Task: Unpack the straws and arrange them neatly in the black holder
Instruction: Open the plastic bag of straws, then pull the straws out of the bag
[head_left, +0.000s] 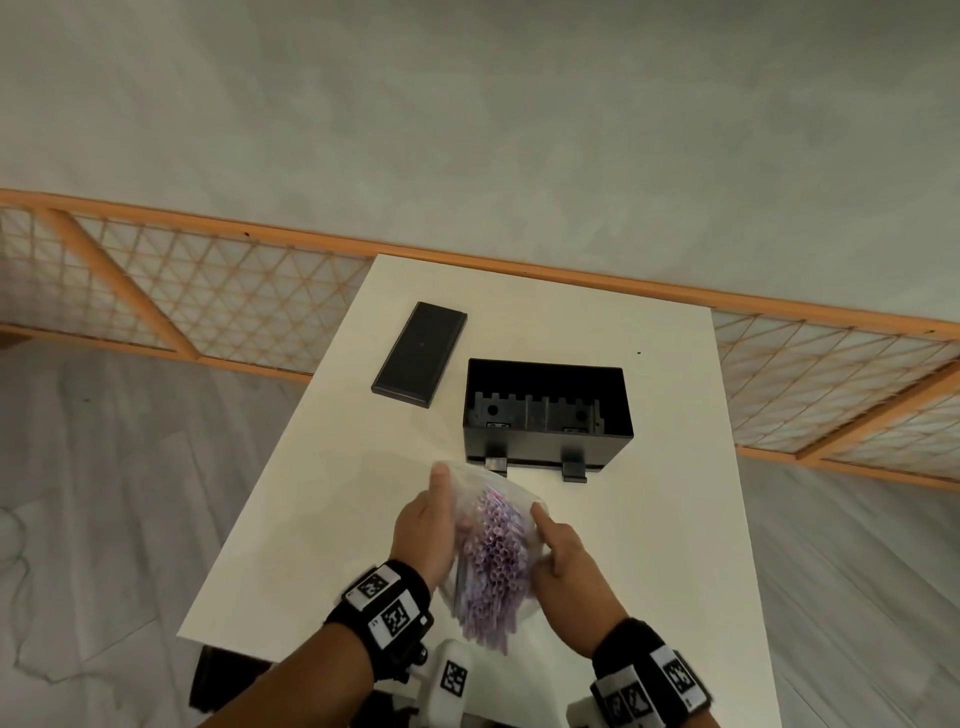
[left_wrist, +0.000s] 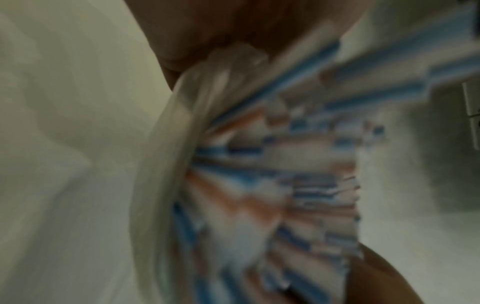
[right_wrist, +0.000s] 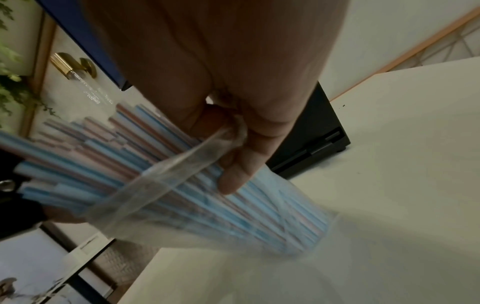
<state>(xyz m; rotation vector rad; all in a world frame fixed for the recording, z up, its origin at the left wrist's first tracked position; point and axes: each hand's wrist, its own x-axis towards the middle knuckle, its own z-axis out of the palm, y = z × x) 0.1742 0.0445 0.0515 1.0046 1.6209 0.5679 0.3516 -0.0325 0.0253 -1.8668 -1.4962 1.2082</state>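
A clear plastic bag (head_left: 467, 488) packed with pink and blue straws (head_left: 493, 551) is held tilted above the near part of the white table (head_left: 322, 493). My left hand (head_left: 434, 519) grips the bag's left side, thumb on top. On the right side, my right hand (head_left: 558, 551) pinches the bag's plastic edge (right_wrist: 182, 168) between thumb and fingers (right_wrist: 231, 181). Straw ends stick out of the bag's mouth toward me. The black holder (head_left: 545, 447) stands open just beyond the bag, with notched dividers inside. The left wrist view is blurred, showing straws (left_wrist: 285, 185) and bag film (left_wrist: 168, 164).
The holder's flat black lid (head_left: 420, 353) lies to its left at the back of the table. An orange lattice railing (head_left: 208, 291) runs behind the table. A dark object (head_left: 223, 680) sits below the table's near left corner.
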